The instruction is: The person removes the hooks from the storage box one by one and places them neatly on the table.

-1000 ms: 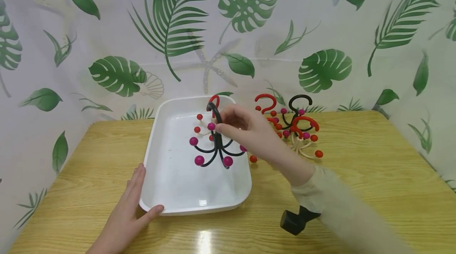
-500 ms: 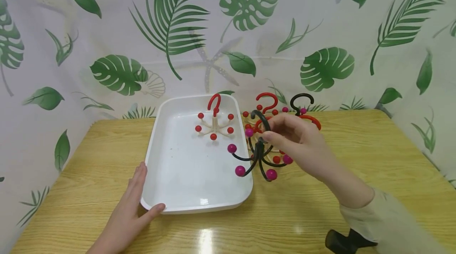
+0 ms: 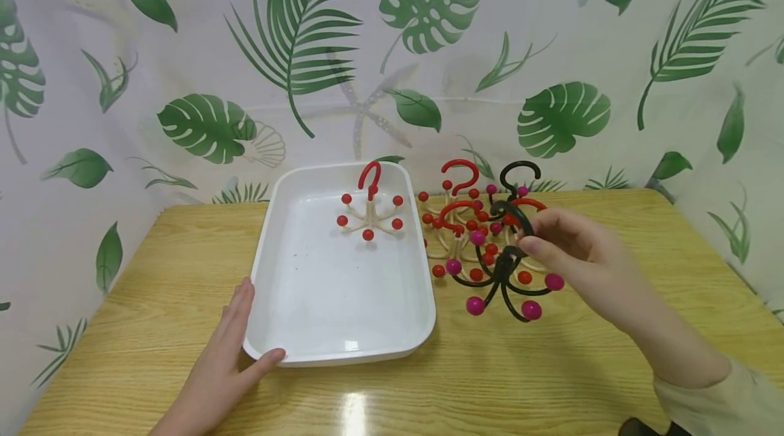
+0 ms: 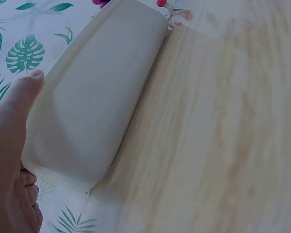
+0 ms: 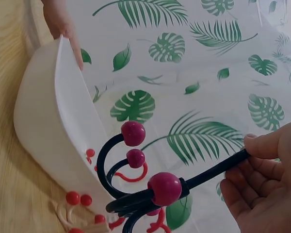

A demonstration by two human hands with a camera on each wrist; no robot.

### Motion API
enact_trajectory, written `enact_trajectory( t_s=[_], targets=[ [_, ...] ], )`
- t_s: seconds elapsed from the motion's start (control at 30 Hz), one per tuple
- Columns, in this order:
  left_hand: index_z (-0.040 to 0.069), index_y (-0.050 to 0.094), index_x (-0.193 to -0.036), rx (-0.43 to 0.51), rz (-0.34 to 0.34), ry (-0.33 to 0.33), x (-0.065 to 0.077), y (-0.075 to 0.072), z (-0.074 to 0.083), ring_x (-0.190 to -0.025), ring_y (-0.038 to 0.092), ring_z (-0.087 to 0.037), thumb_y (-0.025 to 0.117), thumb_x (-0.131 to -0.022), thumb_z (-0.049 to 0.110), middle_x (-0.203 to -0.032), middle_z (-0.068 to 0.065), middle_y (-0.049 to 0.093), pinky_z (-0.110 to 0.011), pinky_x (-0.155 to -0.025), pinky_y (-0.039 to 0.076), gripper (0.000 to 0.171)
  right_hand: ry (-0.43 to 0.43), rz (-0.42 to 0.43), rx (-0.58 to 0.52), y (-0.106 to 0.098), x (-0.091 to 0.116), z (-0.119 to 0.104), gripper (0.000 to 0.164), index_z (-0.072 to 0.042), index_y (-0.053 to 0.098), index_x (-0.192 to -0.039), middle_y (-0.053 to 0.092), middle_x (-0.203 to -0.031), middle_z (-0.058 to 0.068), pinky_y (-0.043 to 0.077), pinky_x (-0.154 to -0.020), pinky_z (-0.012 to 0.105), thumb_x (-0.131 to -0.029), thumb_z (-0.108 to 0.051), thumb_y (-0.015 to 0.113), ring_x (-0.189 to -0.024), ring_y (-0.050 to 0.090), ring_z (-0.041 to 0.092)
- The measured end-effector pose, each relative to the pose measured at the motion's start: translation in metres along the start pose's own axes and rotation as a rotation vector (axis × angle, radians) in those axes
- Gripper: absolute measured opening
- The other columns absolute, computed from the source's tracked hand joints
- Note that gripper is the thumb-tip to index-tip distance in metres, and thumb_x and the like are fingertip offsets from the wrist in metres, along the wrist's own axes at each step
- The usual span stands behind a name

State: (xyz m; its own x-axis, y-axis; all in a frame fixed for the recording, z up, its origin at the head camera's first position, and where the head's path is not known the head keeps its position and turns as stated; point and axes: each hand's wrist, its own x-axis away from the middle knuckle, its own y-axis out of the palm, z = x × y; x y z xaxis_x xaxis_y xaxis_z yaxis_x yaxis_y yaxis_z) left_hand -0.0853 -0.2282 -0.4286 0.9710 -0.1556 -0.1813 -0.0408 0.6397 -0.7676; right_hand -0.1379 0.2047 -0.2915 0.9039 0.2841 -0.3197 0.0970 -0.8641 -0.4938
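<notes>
My right hand (image 3: 591, 262) pinches a black multi-arm hook hanger (image 3: 503, 267) by its hook, between thumb and fingers. Its curved arms carry magenta balls and overlap other hangers in the head view. In the right wrist view the black hanger (image 5: 211, 174) stretches away from my right hand (image 5: 264, 179). At the near left corner of a white tray (image 3: 337, 313), my left hand (image 3: 223, 347) rests fairly straight fingers along the left side, thumb at the front rim. A cream hanger with red hook and balls (image 3: 370, 208) stands in the tray's far right corner.
Right of the tray several hangers stand close together on the wooden table (image 3: 569, 368), among them a red-hooked one (image 3: 459, 218) and a black-hooked one (image 3: 520, 171) at the back. A leaf-patterned cloth (image 3: 367, 48) rises behind the table.
My right hand has carried the black hanger from over the tray rightward to in front of the grouped hangers. The left hand stays at the tray's corner.
</notes>
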Motion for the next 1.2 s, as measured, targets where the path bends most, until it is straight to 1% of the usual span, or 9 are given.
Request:
enact_trajectory(
  t_s=[0.1, 0.2, 0.43, 0.6, 0.73, 0.83, 1.0, 1.2],
  targets=[
    [0.017, -0.002, -0.154, -0.016, 0.008, 0.006, 0.000, 0.000, 0.000, -0.145, 0.003, -0.029, 0.068, -0.089, 0.037, -0.160, -0.001, -0.002, -0.056, -0.113, 0.010, 0.098, 0.006, 0.015, 0.051, -0.007, 0.004, 0.007, 0.011, -0.005, 0.061, -0.105, 0.065, -0.095, 0.006, 0.052, -0.072, 0.018, -0.095, -0.009, 0.059, -0.083, 0.062, 0.013],
    [0.017, -0.002, -0.154, -0.020, 0.008, 0.002, 0.000, 0.000, 0.000, -0.145, 0.003, -0.029, 0.068, -0.089, 0.038, -0.160, -0.002, -0.002, -0.056, -0.114, 0.010, 0.098, 0.014, 0.031, 0.089, -0.012, 0.009, 0.014, 0.010, -0.006, 0.061, -0.104, 0.064, -0.092, 0.005, 0.051, -0.070, 0.016, -0.095, -0.008, 0.059, -0.080, 0.060, 0.012],
    [0.018, -0.003, -0.154, -0.009, -0.003, -0.006, -0.001, 0.000, -0.001, -0.145, 0.003, -0.030, 0.067, -0.089, 0.038, -0.160, -0.001, -0.002, -0.059, -0.112, 0.011, 0.098, 0.047, 0.051, 0.113, -0.022, 0.015, 0.028, 0.009, -0.005, 0.061, -0.104, 0.063, -0.093, 0.001, 0.049, -0.067, 0.015, -0.096, -0.009, 0.058, -0.080, 0.059, 0.009],
    [0.019, -0.004, -0.154, -0.003, -0.010, -0.008, 0.000, 0.000, 0.000, -0.144, 0.002, -0.031, 0.066, -0.089, 0.039, -0.160, 0.000, -0.003, -0.060, -0.112, 0.011, 0.097, 0.029, 0.065, 0.102, -0.027, 0.018, 0.038, 0.011, -0.006, 0.062, -0.105, 0.063, -0.092, 0.002, 0.050, -0.065, 0.017, -0.095, -0.005, 0.058, -0.079, 0.059, 0.008],
    [0.020, -0.004, -0.154, 0.003, -0.016, -0.013, 0.000, 0.000, 0.000, -0.145, 0.002, -0.030, 0.066, -0.090, 0.039, -0.160, 0.000, -0.004, -0.061, -0.111, 0.011, 0.097, 0.027, 0.078, 0.122, -0.030, 0.018, 0.045, 0.012, -0.008, 0.062, -0.106, 0.064, -0.092, -0.001, 0.050, -0.066, 0.015, -0.095, -0.005, 0.058, -0.079, 0.061, 0.005],
    [0.018, -0.003, -0.154, 0.009, -0.010, -0.006, 0.000, 0.000, 0.000, -0.144, 0.003, -0.031, 0.066, -0.090, 0.037, -0.160, -0.001, -0.003, -0.061, -0.111, 0.011, 0.096, 0.033, 0.084, 0.150, -0.031, 0.018, 0.050, 0.011, -0.006, 0.062, -0.105, 0.064, -0.092, -0.003, 0.050, -0.067, 0.014, -0.096, -0.007, 0.057, -0.080, 0.061, 0.004],
    [0.016, -0.001, -0.154, 0.005, 0.003, 0.004, 0.000, 0.001, 0.000, -0.144, 0.006, -0.034, 0.067, -0.089, 0.036, -0.160, -0.003, -0.001, -0.060, -0.111, 0.012, 0.096, 0.037, 0.086, 0.171, -0.033, 0.018, 0.057, 0.012, 0.000, 0.061, -0.105, 0.065, -0.092, -0.004, 0.049, -0.067, 0.013, -0.096, -0.008, 0.057, -0.079, 0.060, 0.005],
    [0.016, -0.001, -0.154, 0.004, -0.001, 0.002, -0.001, 0.001, -0.001, -0.144, 0.005, -0.034, 0.066, -0.090, 0.036, -0.160, -0.004, -0.001, -0.061, -0.111, 0.013, 0.096, 0.042, 0.095, 0.187, -0.035, 0.017, 0.065, 0.013, 0.000, 0.060, -0.105, 0.065, -0.092, -0.007, 0.048, -0.069, 0.010, -0.097, -0.009, 0.056, -0.080, 0.060, 0.005]
  ],
)
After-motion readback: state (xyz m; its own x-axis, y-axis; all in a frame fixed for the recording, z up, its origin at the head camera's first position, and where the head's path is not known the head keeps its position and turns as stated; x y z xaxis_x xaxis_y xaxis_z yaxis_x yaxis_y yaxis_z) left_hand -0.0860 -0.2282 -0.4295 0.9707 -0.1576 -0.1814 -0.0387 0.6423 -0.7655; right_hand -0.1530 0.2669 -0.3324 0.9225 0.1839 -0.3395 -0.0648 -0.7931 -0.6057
